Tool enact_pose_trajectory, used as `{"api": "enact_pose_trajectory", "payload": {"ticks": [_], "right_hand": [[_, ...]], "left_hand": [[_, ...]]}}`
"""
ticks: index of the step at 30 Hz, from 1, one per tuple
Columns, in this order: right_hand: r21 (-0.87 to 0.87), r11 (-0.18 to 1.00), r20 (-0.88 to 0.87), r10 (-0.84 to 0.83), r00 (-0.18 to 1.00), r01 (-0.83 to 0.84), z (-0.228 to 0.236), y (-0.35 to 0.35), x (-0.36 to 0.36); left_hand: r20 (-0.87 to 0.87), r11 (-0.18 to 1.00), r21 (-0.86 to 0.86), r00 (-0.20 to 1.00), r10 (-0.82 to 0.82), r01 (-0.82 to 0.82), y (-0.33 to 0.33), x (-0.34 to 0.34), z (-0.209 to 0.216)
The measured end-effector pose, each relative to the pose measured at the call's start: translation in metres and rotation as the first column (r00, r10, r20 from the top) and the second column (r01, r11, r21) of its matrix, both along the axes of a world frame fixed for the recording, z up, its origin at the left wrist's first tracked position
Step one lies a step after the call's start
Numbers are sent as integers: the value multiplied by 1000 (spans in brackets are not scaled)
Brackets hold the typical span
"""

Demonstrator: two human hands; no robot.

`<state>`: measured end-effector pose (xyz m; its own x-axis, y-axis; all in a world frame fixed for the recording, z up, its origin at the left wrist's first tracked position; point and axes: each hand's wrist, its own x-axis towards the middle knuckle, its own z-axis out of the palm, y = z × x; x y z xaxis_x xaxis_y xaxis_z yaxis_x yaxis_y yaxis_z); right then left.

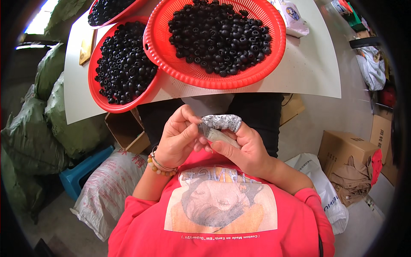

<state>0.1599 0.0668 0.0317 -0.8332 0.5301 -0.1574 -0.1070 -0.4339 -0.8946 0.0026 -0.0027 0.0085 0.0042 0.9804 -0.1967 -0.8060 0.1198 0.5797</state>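
My left hand (176, 141) is closed in a pinch over my lap, its fingertips on a small dark piece (203, 128) whose kind I cannot make out. My right hand (250, 150) meets it, closed round a pale, whitish block-like thing (223, 138), with the thumb along its lower side. A grey-and-white knitted finger cover (221, 122) sleeves the right index finger. Beyond both hands, a large red plastic basket (222, 84) on the table holds a heap of black ring-like parts (218, 38). Fingers partly hide what lies between the hands.
Two more red baskets, one at left (95, 95) and one at far left (133, 8), hold similar black parts on the white table (308, 75). A white package (293, 19) lies at its right. Around me are a blue stool (75, 171), sacks (113, 184) and a cardboard box (342, 147).
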Motion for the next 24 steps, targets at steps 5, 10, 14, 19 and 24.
{"api": "enact_pose_trajectory", "payload": {"ticks": [5, 10, 14, 19, 24], "right_hand": [[-34, 999, -14, -8, 1000, 8, 0, -1, 0], [-30, 1000, -39, 2, 999, -4, 3, -1, 1], [-19, 999, -36, 35, 999, -35, 7, 2, 1], [-22, 999, -49, 36, 998, -37, 5, 1, 1], [22, 999, -42, 43, 998, -42, 5, 2, 1]], "left_hand": [[126, 1000, -24, 992, -8, 11, 0, 2, -2], [213, 999, -39, 977, -12, 21, 3, 1, -4], [218, 998, -39, 975, -46, 56, 3, 1, -4], [245, 994, -84, 968, -52, 75, 2, 1, 0], [279, 992, -95, 959, -52, 81, 2, -1, 2]]}}
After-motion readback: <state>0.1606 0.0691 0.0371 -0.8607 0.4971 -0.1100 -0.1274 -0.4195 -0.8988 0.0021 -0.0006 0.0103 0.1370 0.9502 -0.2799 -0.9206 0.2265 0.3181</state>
